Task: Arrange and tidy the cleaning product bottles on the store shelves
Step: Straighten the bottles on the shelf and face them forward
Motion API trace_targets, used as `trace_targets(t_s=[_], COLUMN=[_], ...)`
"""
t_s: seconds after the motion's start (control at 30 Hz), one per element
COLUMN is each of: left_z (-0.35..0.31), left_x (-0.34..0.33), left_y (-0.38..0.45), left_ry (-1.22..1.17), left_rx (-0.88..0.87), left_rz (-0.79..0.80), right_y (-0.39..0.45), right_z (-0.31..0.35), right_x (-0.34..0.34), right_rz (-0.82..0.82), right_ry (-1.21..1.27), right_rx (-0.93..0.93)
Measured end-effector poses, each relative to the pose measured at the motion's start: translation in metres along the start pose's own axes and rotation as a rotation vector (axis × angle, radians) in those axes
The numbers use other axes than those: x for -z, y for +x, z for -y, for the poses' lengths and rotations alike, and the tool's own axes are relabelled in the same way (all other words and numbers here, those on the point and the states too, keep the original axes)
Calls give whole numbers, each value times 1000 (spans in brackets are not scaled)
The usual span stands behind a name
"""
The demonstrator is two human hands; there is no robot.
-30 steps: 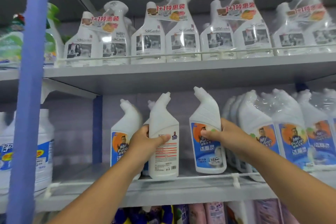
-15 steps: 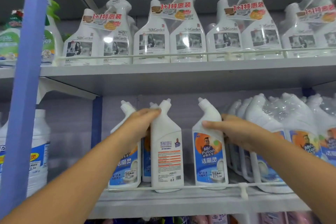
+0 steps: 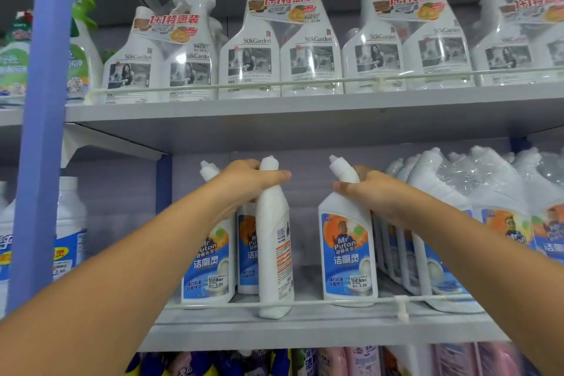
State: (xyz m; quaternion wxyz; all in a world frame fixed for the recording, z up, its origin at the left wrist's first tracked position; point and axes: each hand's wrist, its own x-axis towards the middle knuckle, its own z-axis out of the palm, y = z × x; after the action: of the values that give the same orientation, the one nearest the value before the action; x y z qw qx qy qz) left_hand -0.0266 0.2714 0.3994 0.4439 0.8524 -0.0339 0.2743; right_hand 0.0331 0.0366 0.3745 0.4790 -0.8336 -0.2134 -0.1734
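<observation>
head camera faces the shelves (image 3: 274, 119) close up, tilted slightly upward (one view only).

Soft, even light. Shiny glare on the plastic wrap (image 3: 476, 180). Edges bend and look blurry; the blue post (image 3: 45, 131) is fuzzy.

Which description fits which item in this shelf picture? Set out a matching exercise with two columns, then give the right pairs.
Items:
1. left hand
2. right hand
3. spray bottle twin packs
4. blue upright post

Descriptions:
A. on the upper shelf, behind a rail
B. grips the neck of the bottle turned edge-on
C. at the far left of the picture
D. holds the neck of the bottle whose label faces front

Pairs: 1-B, 2-D, 3-A, 4-C
</observation>
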Motion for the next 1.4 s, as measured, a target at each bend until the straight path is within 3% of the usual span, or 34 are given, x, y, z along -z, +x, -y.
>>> trace_targets(t_s=[0.17,0.27,0.37,0.5,0.63,0.77,1.07,1.4], left_z=[1,-1,2,13,20,35,53,61], left_x=[-19,-27,-23,-6,1,0,47,75], left_y=[2,2,3,1,-8,-17,-32,-27], left_ry=[-51,37,114,156,386,248,320,314], left_rx=[50,55,20,-47,-181,-242,-224,-222], left_rz=[-131,-171,-119,112,-31,5,-84,-47], right_y=[2,3,5,8,10,11,13,14], right_z=[-3,-5,-10,-13,-16,-17,-9,25], right_x=[0,-1,-1,-2,-3,-3,-20,-71], right_rz=[19,24,30,32,34,30,44,118], right_ry=[58,90,118,135,152,151,210,225], right_rx=[1,7,19,14,8,3,6,47])
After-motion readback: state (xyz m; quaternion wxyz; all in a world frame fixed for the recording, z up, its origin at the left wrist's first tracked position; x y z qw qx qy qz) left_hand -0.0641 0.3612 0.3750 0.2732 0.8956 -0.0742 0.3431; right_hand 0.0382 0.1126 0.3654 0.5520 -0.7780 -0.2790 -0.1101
